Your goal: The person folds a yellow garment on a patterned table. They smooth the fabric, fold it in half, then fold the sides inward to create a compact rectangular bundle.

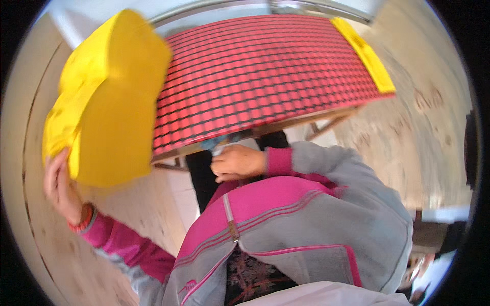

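Observation:
A large yellow sheet, looking like cloth (pixel 115 127), with a fold across its middle, covers the table's left end and hangs past its front edge. At its lower left corner my left hand (pixel 62 187) has its fingers closed on the bunched edge. My right hand (pixel 239 162) is in front of my body, just below the table's near edge, with its fingers curled in. Whatever those fingers may hold is hidden. The table top (pixel 255 71) is covered in red and black checks.
A narrow yellow strip (pixel 365 56) lies along the table's right end. Wooden table legs (pixel 332 125) show underneath. Pale wooden boards (pixel 408 122) are to the right and left. A metal rail (pixel 204 9) runs behind the table. Part of another person appears at the lower right.

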`<state>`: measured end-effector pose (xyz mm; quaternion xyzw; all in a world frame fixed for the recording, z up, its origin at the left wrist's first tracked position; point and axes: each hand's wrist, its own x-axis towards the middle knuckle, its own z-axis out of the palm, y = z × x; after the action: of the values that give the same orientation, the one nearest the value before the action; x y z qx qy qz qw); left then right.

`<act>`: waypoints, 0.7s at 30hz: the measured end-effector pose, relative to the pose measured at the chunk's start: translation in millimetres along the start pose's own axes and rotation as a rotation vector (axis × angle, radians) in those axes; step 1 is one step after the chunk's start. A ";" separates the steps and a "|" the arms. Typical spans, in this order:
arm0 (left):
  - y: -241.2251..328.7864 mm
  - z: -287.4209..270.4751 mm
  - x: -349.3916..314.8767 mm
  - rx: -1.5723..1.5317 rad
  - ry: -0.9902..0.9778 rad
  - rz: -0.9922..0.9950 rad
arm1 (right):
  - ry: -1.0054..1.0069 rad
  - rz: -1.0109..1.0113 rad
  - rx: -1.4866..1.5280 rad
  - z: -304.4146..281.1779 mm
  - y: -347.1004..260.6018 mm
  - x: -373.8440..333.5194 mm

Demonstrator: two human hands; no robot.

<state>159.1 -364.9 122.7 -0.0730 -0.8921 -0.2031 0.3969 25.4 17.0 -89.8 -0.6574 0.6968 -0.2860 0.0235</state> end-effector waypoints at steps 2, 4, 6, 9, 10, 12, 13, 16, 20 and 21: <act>11.3 1.2 -1.6 -0.011 0.034 -0.128 | 0.082 -0.158 0.097 -30.6 -26.7 15.0; 21.6 2.2 0.3 -0.150 0.003 -0.228 | 0.223 -0.310 0.161 -67.2 -48.0 39.6; 27.7 -1.5 8.9 -0.132 -0.106 -0.039 | 0.348 -0.431 0.115 -105.6 -61.5 72.4; 32.3 -6.5 15.4 -0.312 -0.166 -0.067 | 0.499 -0.515 -0.036 -148.0 -75.8 130.7; 33.7 -7.6 15.6 -0.386 -0.153 -0.054 | 0.537 -0.567 -0.088 -153.8 -80.3 150.6; 35.2 -12.8 14.0 -0.455 -0.141 -0.078 | 0.579 -0.635 -0.186 -156.3 -86.3 186.4; 35.7 -14.3 14.8 -0.471 -0.148 -0.078 | 0.593 -0.672 -0.229 -154.8 -84.2 202.6; 31.8 -10.3 19.3 -0.493 -0.195 -0.097 | 0.598 -0.711 -0.231 -154.3 -75.9 233.6; 28.1 -11.5 20.3 -0.457 -0.235 -0.077 | 0.526 -0.715 -0.217 -144.7 -61.4 241.6; 26.7 -12.2 20.0 -0.453 -0.241 -0.049 | 0.512 -0.707 -0.203 -142.3 -59.9 240.9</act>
<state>161.7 -346.5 153.0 -0.1620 -0.8662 -0.3972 0.2564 -11.2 -153.0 137.5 -0.7622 0.4371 -0.3600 -0.3136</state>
